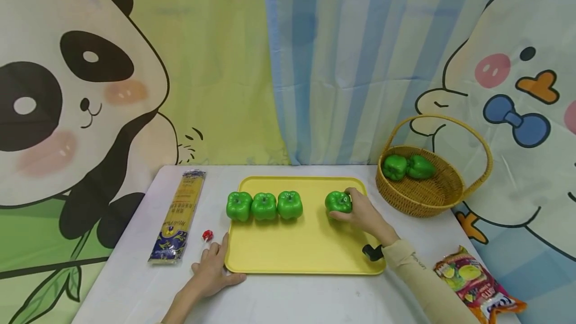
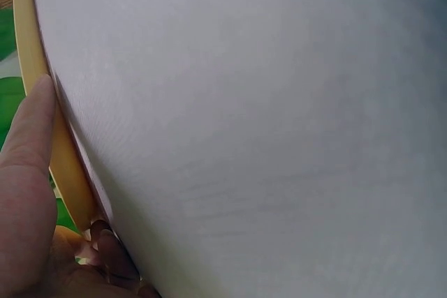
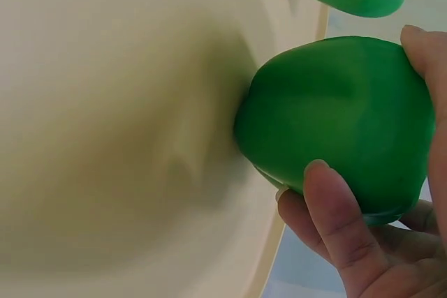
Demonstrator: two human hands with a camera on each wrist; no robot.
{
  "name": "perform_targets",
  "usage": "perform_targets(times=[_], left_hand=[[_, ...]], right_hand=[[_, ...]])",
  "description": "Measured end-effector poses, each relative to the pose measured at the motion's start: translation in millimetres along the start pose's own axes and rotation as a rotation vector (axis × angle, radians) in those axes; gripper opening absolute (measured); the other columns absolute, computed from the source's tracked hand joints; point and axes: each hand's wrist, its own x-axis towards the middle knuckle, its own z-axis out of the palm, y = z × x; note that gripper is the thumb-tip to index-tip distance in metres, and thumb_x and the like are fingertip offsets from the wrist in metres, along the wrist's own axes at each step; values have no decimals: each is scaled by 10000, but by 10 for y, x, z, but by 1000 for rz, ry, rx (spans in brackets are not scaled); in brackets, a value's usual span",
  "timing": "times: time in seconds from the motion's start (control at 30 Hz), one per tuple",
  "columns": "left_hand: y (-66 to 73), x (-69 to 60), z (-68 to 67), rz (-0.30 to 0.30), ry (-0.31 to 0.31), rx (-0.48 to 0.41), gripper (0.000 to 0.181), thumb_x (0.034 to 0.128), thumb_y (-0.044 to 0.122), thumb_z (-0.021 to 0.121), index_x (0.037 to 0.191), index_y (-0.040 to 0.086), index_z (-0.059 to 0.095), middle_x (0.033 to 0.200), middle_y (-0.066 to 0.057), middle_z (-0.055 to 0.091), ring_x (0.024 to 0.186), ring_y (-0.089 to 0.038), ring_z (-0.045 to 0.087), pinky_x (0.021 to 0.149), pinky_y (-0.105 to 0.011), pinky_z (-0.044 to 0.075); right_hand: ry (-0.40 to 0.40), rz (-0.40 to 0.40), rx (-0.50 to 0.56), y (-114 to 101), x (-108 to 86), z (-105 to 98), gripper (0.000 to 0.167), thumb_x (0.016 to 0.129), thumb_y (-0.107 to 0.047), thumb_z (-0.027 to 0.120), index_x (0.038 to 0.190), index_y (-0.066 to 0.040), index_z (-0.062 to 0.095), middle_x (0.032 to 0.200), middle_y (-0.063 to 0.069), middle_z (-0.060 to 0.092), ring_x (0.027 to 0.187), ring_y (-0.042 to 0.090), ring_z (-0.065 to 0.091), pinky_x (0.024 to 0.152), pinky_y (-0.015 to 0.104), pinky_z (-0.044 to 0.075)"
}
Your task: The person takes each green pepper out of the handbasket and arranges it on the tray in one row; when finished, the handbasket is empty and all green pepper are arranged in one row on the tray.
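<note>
My right hand (image 1: 362, 214) grips a green bell pepper (image 1: 338, 202) over the right part of the yellow tray (image 1: 310, 249). In the right wrist view, thumb and fingers hold this green bell pepper (image 3: 342, 123) from opposite sides, low by the tray surface. Three more green bell peppers (image 1: 264, 207) stand side by side in a row at the tray's upper left. My left hand (image 1: 211, 271) rests at the tray's lower left corner with its fingers extended. In the left wrist view a finger (image 2: 31, 123) lies along the yellow rim (image 2: 66, 165).
A wicker basket (image 1: 423, 203) with a tall handle stands right of the tray, two green bell peppers (image 1: 408, 166) inside. Left lie a pack of noodles (image 1: 177, 216) and a red-wrapped lollipop (image 1: 207, 235). A snack bag (image 1: 477, 284) lies front right on the white table (image 1: 288, 299).
</note>
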Motion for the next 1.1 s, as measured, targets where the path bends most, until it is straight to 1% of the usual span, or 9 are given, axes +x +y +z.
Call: perform_targets(times=[0.07, 0.17, 0.23, 0.3, 0.47, 0.7, 0.87, 0.97, 1.1], left_hand=[[-7, -4, 4, 2, 0, 5, 1329, 640, 734, 792, 1622, 115, 145, 1340, -155, 474, 1082, -275, 435, 788, -525, 385], [-13, -10, 8, 8, 4, 1, 1326, 642, 730, 794, 1622, 116, 146, 1301, -134, 481, 1058, -260, 428, 773, -498, 372], [-15, -10, 13, 9, 7, 1, 1326, 641, 735, 791, 1622, 116, 147, 1314, -138, 478, 1067, -262, 429, 778, -498, 373], [-17, -4, 23, 9, 8, -2, 1327, 640, 740, 788, 1622, 116, 148, 1344, -151, 472, 1083, -269, 430, 783, -502, 374], [-20, -5, 30, 11, 5, -7, 1328, 638, 742, 785, 1623, 122, 146, 1353, -156, 469, 1083, -271, 424, 776, -492, 364], [-22, -5, 32, 3, 1, -3, 1328, 640, 757, 772, 1624, 128, 140, 1387, -166, 455, 1104, -275, 423, 779, -468, 351], [-34, -6, 34, 6, 7, -3, 1330, 643, 742, 783, 1626, 129, 130, 1326, -138, 471, 1073, -255, 421, 773, -452, 345], [-35, -10, 34, 15, 21, 3, 1330, 640, 732, 793, 1624, 123, 137, 1283, -122, 480, 1058, -253, 426, 767, -456, 348], [-28, -15, 37, 19, 28, 11, 1330, 638, 725, 799, 1623, 119, 143, 1278, -120, 484, 1054, -254, 429, 758, -456, 348]], right_hand=[[-6, 4, 5, -14, 10, 12, 805, 808, -521, 802, 1306, 19, 474, 1168, 222, 622, 1016, 305, 657, 831, 445, 563], [-2, -13, -2, -30, 16, 26, 887, 814, -546, 785, 1396, 32, 450, 1263, 254, 606, 1100, 353, 648, 884, 479, 556], [6, -37, -13, -28, 9, 35, 916, 821, -555, 773, 1453, 13, 434, 1312, 270, 587, 1143, 380, 633, 907, 500, 548], [16, -64, -26, -25, 2, 45, 899, 827, -551, 768, 1479, -26, 441, 1331, 276, 579, 1161, 396, 623, 915, 514, 543], [29, -107, -50, -28, -4, 62, 812, 832, -521, 774, 1438, -50, 508, 1294, 234, 600, 1122, 370, 635, 900, 507, 549], [4, -104, -65, -62, -4, 39, 831, 805, -521, 801, 1423, -57, 495, 1290, 208, 591, 1106, 347, 630, 914, 505, 540], [-11, -108, -56, -67, 2, 56, 828, 809, -479, 813, 1434, -52, 476, 1284, 197, 587, 1107, 338, 628, 918, 504, 536], [-13, -113, -37, -64, 8, 81, 810, 808, -470, 816, 1427, -73, 475, 1263, 171, 591, 1091, 310, 629, 911, 488, 537], [-7, -130, -15, -69, 18, 117, 796, 805, -465, 820, 1413, -82, 479, 1239, 157, 603, 1073, 287, 632, 900, 471, 537]])
